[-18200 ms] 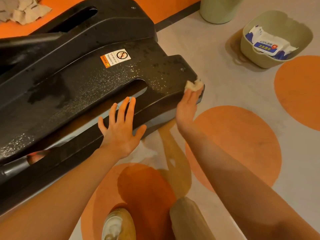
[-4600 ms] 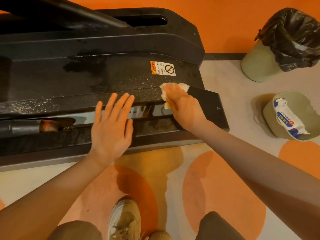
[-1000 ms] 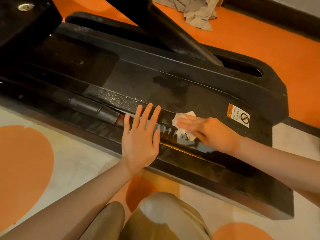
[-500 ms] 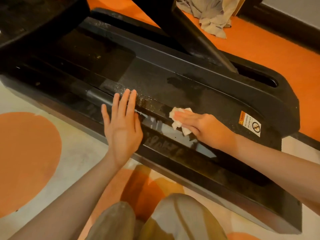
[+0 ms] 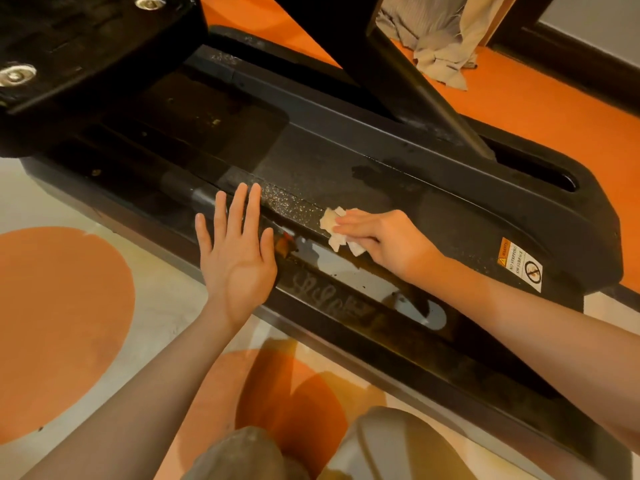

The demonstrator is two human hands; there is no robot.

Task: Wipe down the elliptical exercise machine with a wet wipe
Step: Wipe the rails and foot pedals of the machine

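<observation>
The black base of the elliptical machine (image 5: 346, 157) runs diagonally across the head view, speckled with droplets along its near ridge. My right hand (image 5: 388, 240) holds a crumpled white wet wipe (image 5: 334, 225) and presses it on that ridge, beside the slot with the shiny rail. My left hand (image 5: 239, 251) lies flat with straight fingers on the near edge of the base, just left of the wipe, holding nothing.
A black pedal arm (image 5: 401, 77) slants up over the base, with a bolted pedal plate (image 5: 69, 46) at the upper left. A warning sticker (image 5: 519, 265) sits near the right end. Crumpled cloth (image 5: 440, 53) lies on the orange floor behind. My knees (image 5: 249, 455) are at the bottom.
Both hands have slid left along the base, away from the warning sticker. The wipe has travelled along the ridge with my right hand.
</observation>
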